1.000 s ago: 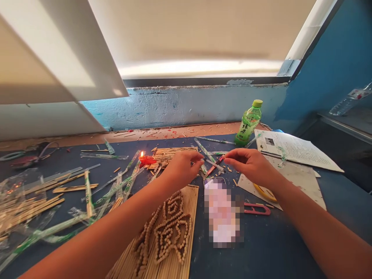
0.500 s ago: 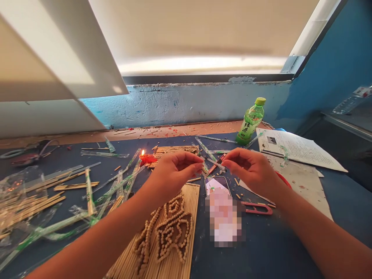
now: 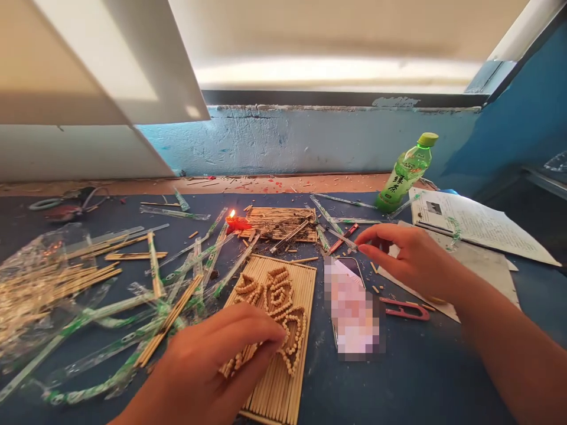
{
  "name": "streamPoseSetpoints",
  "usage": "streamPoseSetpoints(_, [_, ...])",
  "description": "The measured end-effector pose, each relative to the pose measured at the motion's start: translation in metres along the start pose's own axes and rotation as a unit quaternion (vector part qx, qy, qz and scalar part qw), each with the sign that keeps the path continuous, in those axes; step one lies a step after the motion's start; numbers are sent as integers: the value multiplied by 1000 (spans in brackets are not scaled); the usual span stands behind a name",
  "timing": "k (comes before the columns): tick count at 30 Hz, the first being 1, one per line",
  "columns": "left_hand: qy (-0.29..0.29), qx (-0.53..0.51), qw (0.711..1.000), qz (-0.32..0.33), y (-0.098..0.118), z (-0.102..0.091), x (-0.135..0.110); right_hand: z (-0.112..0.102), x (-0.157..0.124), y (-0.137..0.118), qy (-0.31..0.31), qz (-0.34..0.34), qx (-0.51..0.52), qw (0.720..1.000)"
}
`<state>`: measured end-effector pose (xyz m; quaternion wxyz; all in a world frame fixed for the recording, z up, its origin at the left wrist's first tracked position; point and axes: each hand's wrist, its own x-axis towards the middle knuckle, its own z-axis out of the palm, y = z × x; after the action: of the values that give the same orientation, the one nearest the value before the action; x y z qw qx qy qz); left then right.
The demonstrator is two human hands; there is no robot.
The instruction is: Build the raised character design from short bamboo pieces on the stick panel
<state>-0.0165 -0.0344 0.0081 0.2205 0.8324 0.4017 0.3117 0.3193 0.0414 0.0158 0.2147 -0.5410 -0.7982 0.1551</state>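
Observation:
My left hand (image 3: 221, 354) is over the lower part of a panel of thin wooden sticks (image 3: 283, 395). Its thumb and fingertips are pinched together, and whatever they hold is hidden or too small to name. Raised curving lines of small pale bead-like pieces (image 3: 279, 295) decorate the panel; the hand covers some of them. My right hand (image 3: 407, 260) is up to the right, above the phone (image 3: 354, 319), its thumb and forefinger closed on a small translucent strip (image 3: 348, 242). A red and dark slim tool (image 3: 343, 239) lies just behind that strip.
A lit red candle (image 3: 237, 222) burns beside a soot-marked stick mat (image 3: 274, 218). Plastic wrappers (image 3: 124, 301) and loose sticks (image 3: 88, 274) litter the left. A green tea bottle (image 3: 405, 177), an open book (image 3: 482, 224) and a pink-handled cutter (image 3: 405, 309) are to the right.
My left hand has left the spot beside my right hand and come down and toward me over the stick panel. My right hand has stayed nearly in place, while the view has shifted slightly.

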Motion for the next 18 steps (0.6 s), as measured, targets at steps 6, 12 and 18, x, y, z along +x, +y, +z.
streamPoseSetpoints(6, [-5, -22, 999, 27, -12, 7, -9, -16, -13, 38, -25, 22, -109, 993])
streamPoseSetpoints(12, [19, -55, 998, 20, -17, 8, 2, 1, -11, 44, -37, 17, -113, 993])
streamPoseSetpoints(18, [71, -117, 990, -30, -25, 7, 9, 27, 26, 31, -32, 7, -96, 995])
